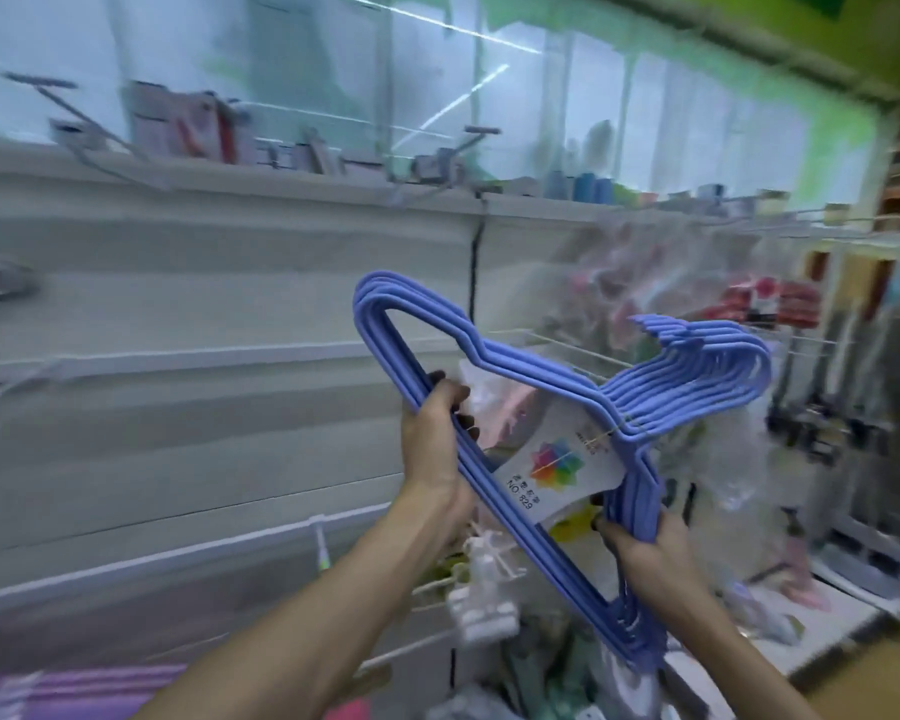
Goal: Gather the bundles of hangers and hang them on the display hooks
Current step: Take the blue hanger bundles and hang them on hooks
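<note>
One bundle of blue hangers (541,387), roughly ten by the hooks, is held up before the white wall panel (204,283). It's gripped by the left hand (432,433) and right hand (645,543). "NO. 829" is printed on its tag (557,470).
</note>
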A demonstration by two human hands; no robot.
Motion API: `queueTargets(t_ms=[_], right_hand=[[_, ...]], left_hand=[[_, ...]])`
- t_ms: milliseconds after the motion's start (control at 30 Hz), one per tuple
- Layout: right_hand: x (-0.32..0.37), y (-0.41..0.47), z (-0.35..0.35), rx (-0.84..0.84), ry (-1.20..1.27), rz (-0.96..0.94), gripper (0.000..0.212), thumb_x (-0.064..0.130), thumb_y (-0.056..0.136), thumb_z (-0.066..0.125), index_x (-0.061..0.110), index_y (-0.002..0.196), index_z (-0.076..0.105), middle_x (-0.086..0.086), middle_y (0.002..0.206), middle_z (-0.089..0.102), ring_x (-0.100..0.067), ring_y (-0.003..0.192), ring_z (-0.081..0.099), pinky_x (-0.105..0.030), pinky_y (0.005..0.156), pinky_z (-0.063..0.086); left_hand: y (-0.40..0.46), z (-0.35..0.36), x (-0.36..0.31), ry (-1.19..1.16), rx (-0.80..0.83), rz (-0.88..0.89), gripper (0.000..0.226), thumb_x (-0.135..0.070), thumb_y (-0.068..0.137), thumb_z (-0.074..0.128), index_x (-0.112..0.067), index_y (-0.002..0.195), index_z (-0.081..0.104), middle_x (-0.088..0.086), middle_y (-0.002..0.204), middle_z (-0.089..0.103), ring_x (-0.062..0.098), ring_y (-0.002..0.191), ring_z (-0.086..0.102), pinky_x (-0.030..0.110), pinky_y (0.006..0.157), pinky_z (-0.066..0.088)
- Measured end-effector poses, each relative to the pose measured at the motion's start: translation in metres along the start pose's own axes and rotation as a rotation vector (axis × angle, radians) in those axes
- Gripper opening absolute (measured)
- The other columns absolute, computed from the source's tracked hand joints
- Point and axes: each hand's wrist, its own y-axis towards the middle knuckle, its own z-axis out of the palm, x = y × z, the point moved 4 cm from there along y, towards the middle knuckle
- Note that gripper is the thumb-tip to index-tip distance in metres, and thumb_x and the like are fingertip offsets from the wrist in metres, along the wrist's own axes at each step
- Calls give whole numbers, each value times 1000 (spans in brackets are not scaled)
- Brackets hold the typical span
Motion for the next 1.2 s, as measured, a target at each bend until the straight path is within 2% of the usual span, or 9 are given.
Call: queueTargets(t_ms=[100, 200, 400, 500, 567, 767, 1033, 1133, 1200], right_hand=[[23, -9, 36, 81, 37, -26, 24, -5, 88, 66, 6, 70, 54, -8, 61, 48, -25, 58, 44, -24, 45, 38], [43, -21, 71, 160, 62, -89, 3, -3, 88, 68, -1, 87, 66, -13, 69, 57, -26, 66, 50, -31, 56, 40], [85, -62, 139, 316, 71, -196, 19, 2, 90, 67, 21, 88, 66, -12, 78, 63, -25, 70, 56, -29, 62, 43], [102, -87, 175, 372, 85, -227, 16, 2, 91, 65, 18, 93, 67, -12, 80, 62, -26, 71, 57, -24, 58, 43], [115, -107, 201, 411, 96, -237, 14, 3, 92, 65, 17, 95, 66, -5, 78, 62, -16, 69, 56, -20, 55, 42], [147, -168, 275, 538, 127, -280, 22, -2, 90, 63, 19, 91, 64, -5, 87, 68, -21, 78, 60, -28, 68, 47], [180, -234, 346, 627, 134, -334, 24, -1, 91, 62, 23, 95, 63, 2, 81, 64, -13, 67, 55, -26, 63, 46], [190, -252, 367, 661, 114, -348, 22, -1, 91, 60, 20, 99, 63, 0, 83, 64, -10, 66, 56, -23, 60, 46], [192, -261, 379, 686, 94, -366, 21, -1, 92, 59, 18, 102, 63, 0, 77, 61, -5, 54, 52, -18, 50, 41]], left_hand=[[-7, -29, -38, -13, -52, 95, 11, -10, 86, 59, -20, 92, 58, -3, 66, 49, 13, 61, 48, 29, 60, 43], [-14, -60, -73, -44, -91, 167, 13, -9, 88, 57, -21, 95, 58, -3, 68, 49, 13, 61, 46, 30, 62, 41], [-44, -124, -141, -53, -148, 304, 14, -8, 89, 56, -20, 96, 58, -2, 72, 51, 14, 65, 49, 32, 68, 44], [-60, -164, -175, -55, -193, 350, 15, -8, 89, 56, -21, 96, 59, -1, 73, 51, 16, 68, 51, 33, 71, 45], [-69, -191, -199, -57, -221, 373, 16, -6, 89, 56, -20, 97, 60, 0, 73, 52, 16, 69, 52, 32, 70, 46], [-101, -268, -262, -37, -310, 399, 13, -8, 90, 57, -20, 93, 63, 0, 71, 57, 17, 70, 57, 32, 70, 47], [-140, -348, -323, -42, -377, 411, 14, -9, 91, 56, -18, 81, 61, -3, 61, 59, 18, 67, 58, 32, 62, 46], [-148, -374, -340, -39, -383, 425, 14, -8, 91, 56, -21, 92, 63, 0, 75, 62, 18, 73, 60, 35, 68, 47], [-151, -391, -347, -28, -399, 414, 12, -10, 90, 59, -20, 91, 64, 1, 80, 63, 19, 73, 62, 35, 67, 48]])
